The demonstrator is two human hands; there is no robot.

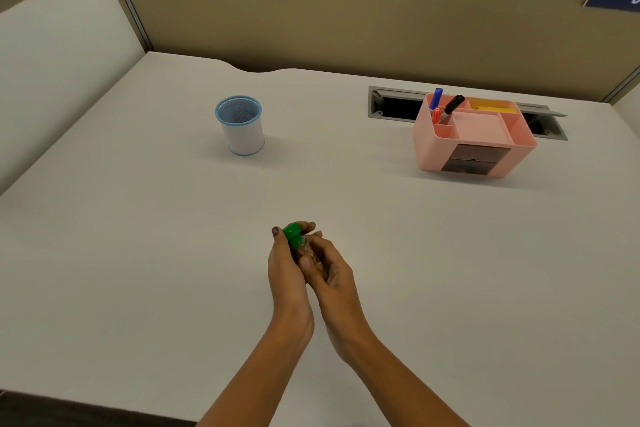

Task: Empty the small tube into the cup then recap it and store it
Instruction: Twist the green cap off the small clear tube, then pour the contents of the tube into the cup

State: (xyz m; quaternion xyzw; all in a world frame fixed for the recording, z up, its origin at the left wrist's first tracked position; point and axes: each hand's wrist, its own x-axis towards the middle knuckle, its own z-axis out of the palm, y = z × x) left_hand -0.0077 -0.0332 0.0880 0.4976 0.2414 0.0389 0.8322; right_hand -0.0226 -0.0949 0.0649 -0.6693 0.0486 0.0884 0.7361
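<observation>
A small clear tube [306, 251] with a green cap [292, 234] is held between both hands above the middle of the desk. My left hand [287, 267] wraps the tube's left side, its fingertips around the cap. Against the tube's body from the right presses my right hand [334, 276]. The cap sits on the tube. The tube's contents are mostly hidden by my fingers. A white mesh cup with a blue rim [240, 125] stands upright at the back left, well apart from my hands.
A pink desk organizer [474, 135] with markers, a yellow item and two dark drawers stands at the back right. Behind it lies a grey cable slot [391, 104]. Beige partition walls [346, 10] bound the desk's far side.
</observation>
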